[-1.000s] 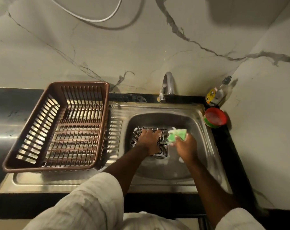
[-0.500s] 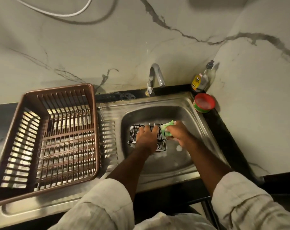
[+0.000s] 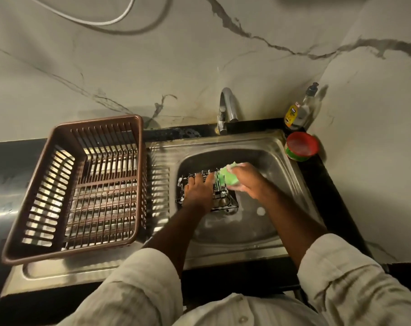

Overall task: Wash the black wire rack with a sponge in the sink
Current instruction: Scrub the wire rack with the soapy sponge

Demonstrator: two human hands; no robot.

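Head view, looking down on a steel sink [image 3: 232,254] set in a black surface [image 3: 9,165] against a veined marble wall [image 3: 199,62].

The black wire rack [image 3: 226,204] lies flat on the basin floor, towards its left and rear side, with white foam [image 3: 181,182] clinging to its left edge. The left hand [image 3: 198,192] rests on top of the rack, palm down, with its fingers straight and spread across the wires; it is released rather than clenched and presses the rack in place. The right hand [image 3: 249,182] grasps a green sponge [image 3: 228,177], fingers curled round it, and holds it against the rack's rear right corner, just beside the left fingertips. The sponge is wet with suds. More foam lies on the basin floor to the right of the rack.

A brown slatted basket [image 3: 101,120] stands on the ribbed drainboard [image 3: 157,184] left of the basin, well apart from the hands. A curved chrome tap [image 3: 227,107] rises behind the basin. In the rear right corner stand a clear bottle [image 3: 301,110] with a yellow label and, just in front of it, a green tub [image 3: 302,147] with a red top. A white cable [image 3: 105,21] loops across the wall. Both forearms are bare below pale rolled sleeves [image 3: 341,278].
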